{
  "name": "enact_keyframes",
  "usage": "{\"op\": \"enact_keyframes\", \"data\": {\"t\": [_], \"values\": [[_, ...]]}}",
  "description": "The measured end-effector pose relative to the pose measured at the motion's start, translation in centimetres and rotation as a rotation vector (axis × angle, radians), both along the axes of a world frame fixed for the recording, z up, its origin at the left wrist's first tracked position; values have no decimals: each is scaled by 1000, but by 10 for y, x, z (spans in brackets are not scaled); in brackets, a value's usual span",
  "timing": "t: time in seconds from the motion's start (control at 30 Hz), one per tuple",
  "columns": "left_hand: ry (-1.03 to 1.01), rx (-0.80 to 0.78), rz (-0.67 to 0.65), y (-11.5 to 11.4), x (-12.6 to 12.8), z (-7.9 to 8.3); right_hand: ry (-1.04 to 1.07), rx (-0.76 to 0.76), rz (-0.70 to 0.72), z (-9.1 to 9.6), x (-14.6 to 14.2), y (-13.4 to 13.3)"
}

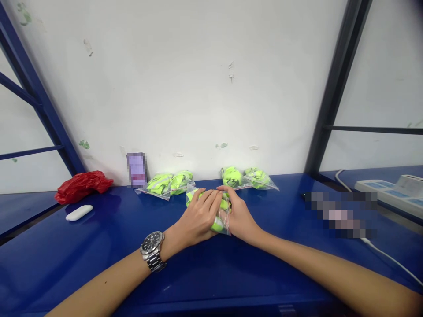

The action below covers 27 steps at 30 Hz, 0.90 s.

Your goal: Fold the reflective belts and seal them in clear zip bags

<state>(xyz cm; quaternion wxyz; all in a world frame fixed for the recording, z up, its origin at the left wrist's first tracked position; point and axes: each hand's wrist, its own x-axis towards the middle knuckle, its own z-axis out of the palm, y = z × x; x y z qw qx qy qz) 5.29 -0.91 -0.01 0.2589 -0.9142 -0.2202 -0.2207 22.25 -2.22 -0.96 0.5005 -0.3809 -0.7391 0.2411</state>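
Observation:
A clear zip bag point(217, 225) with bright yellow-green cloth bundled inside is between my hands, above the middle of the blue table. My left hand point(201, 215), with a metal watch point(152, 250) on its wrist, lies over the bag's top and left side, fingers curved together across it. At the bag's right edge, my right hand point(240, 215) grips it, thumb side up against the left fingertips. Much of the bag is hidden beneath the hands. Behind it lie similar bags of yellow-green cloth: two at left point(160, 184) and two at right point(232, 177).
A red plastic bag point(84, 186) and a white oval case point(79, 213) lie at left. One phone point(137, 169) leans on the wall; a blurred-out device point(340, 215) with a white cable lies right, near a power strip point(383, 191). Metal posts flank the blue table point(205, 281).

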Motion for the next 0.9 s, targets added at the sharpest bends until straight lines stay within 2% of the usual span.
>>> {"op": "enact_keyframes", "data": {"t": [0.17, 0.3, 0.37, 0.47, 0.6, 0.67, 0.8, 0.9], "values": [[-72, 2, -80, 14, -9, 2, -71, -87, 53, 10, 14, 8], [-176, -32, -96, 22, -16, 3, 146, -243, 201, 15, 23, 9], [-213, -22, -122, 23, -19, 3, 198, -271, 273, 18, 26, 9], [-229, 2, -171, 24, -23, 3, 119, -209, 334, 21, 29, 11], [-225, 27, -238, 22, -23, 1, 31, -39, 291, 18, 31, 18], [-228, 43, -250, 21, -21, 0, 92, -22, 325, 13, 30, 22], [-209, 35, -237, 16, -17, 1, 195, -35, 480, 3, 25, 25], [-212, 10, -229, 13, -17, 1, 138, 11, 463, 3, 25, 21]]}}
